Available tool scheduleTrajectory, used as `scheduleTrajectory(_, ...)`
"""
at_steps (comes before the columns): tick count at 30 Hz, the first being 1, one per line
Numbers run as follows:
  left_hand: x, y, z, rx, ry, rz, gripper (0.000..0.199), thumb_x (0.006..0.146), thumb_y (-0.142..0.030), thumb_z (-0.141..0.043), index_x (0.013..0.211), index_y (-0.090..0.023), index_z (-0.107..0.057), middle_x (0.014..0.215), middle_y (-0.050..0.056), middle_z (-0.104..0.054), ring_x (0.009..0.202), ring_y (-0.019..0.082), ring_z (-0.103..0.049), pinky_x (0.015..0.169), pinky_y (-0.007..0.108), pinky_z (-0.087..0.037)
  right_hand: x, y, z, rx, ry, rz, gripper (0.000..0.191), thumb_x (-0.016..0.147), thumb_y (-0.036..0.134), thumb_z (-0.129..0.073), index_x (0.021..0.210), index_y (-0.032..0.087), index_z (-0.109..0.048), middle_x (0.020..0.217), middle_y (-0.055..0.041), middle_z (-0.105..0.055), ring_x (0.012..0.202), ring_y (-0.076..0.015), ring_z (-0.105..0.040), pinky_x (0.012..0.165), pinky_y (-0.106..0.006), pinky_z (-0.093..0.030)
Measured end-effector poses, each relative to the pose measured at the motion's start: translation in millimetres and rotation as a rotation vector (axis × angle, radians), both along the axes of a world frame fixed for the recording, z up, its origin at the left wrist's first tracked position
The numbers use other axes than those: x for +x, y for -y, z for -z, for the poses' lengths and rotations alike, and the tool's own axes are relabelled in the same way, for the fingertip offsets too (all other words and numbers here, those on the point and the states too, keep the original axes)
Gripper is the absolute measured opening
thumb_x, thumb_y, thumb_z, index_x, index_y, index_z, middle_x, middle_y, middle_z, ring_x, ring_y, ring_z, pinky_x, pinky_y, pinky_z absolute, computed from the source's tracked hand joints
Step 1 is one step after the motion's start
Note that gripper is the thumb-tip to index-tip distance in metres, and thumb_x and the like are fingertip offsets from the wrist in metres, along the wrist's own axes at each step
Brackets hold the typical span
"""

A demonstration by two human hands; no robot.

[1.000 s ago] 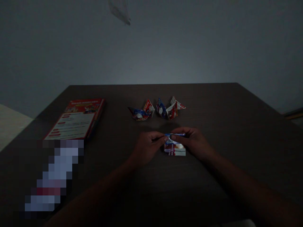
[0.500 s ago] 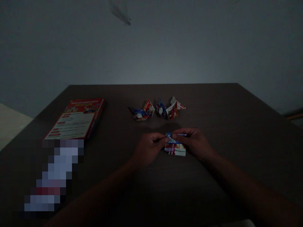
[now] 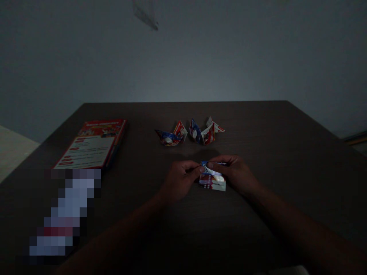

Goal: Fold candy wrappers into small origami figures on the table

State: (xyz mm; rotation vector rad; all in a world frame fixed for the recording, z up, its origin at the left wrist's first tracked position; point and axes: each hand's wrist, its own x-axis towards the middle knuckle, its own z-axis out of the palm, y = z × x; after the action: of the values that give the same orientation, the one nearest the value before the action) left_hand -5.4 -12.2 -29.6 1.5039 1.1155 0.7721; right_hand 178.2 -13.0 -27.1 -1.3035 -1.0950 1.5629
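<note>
Two hands pinch a small folded paper over a dark table, below the center of the frame.

The left hand [image 3: 179, 181] has thumb and forefinger closed on the upper left corner of the folded paper [image 3: 213, 182], which is blue, white and reddish. The right hand [image 3: 236, 172] grips its upper right part, thumb on top, fingers curled behind. Above them, at the middle of the frame, two folded paper figures [image 3: 172, 138] [image 3: 203, 133] with pointed ends stand side by side on the table [image 3: 263, 141]. At the left lies a stack of red-covered printed matter [image 3: 88, 147]; just below it, a pixelated patch [image 3: 69, 214] hides something. A plain gray wall [image 3: 229, 49] fills the upper frame, dimly lit.
</note>
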Motion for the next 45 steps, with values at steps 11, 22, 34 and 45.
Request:
scheduleTrajectory(11, -0.6, 2.4, -1.5, 0.061, -0.062, -0.034, 0.022, 0.083, -0.035, -0.055, 0.08, -0.017, -0.068, 0.07, 0.0, -0.067, 0.065, 0.013, -0.059, 0.057, 0.022, -0.042, -0.5, 0.1, 0.1, 0.109, 0.12, -0.044, 0.021, 0.068, 0.036, -0.073, 0.078, 0.017, -0.072, 0.07, -0.0015, -0.07, 0.056, -0.0109, -0.059, 0.054, -0.024, -0.046)
scheduleTrajectory(22, -5.0, -10.2, 0.0, 0.493, -0.622, -0.03, 0.018, 0.087, -0.026, -0.05, 0.086, -0.018, -0.066, 0.083, 0.004, -0.067, 0.081, 0.019, -0.059, 0.076, 0.033, -0.042, 4.1, -2.6, 3.4, 0.525, 0.602, -0.223, 0.013, 0.082, 0.023, -0.057, 0.088, 0.019, -0.068, 0.087, -0.0031, -0.07, 0.08, -0.017, -0.064, 0.075, -0.031, -0.048)
scheduleTrajectory(34, -6.1, 4.7, -9.2, 0.785, -0.745, 0.272, 0.027, 0.087, -0.034, -0.049, 0.107, -0.017, -0.057, 0.112, 0.008, -0.055, 0.102, 0.024, -0.047, 0.086, 0.04, -0.037, 7.6, -3.2, 0.6, 0.782, 0.851, -0.254, 0.009, 0.077, 0.013, -0.062, 0.082, 0.018, -0.067, 0.08, -0.0028, -0.068, 0.078, -0.0177, -0.06, 0.075, -0.032, -0.045)
scheduleTrajectory(45, -14.4, 0.1, -3.5, 0.753, -0.751, 0.348, 0.04, 0.089, -0.044, -0.045, 0.119, -0.02, -0.054, 0.122, 0.008, -0.054, 0.11, 0.026, -0.045, 0.089, 0.041, -0.034, 11.3, -3.8, 4.0, 0.903, 0.817, -0.341, 0.012, 0.08, 0.016, -0.062, 0.089, 0.02, -0.068, 0.09, -0.0041, -0.07, 0.087, -0.0192, -0.06, 0.081, -0.035, -0.045)
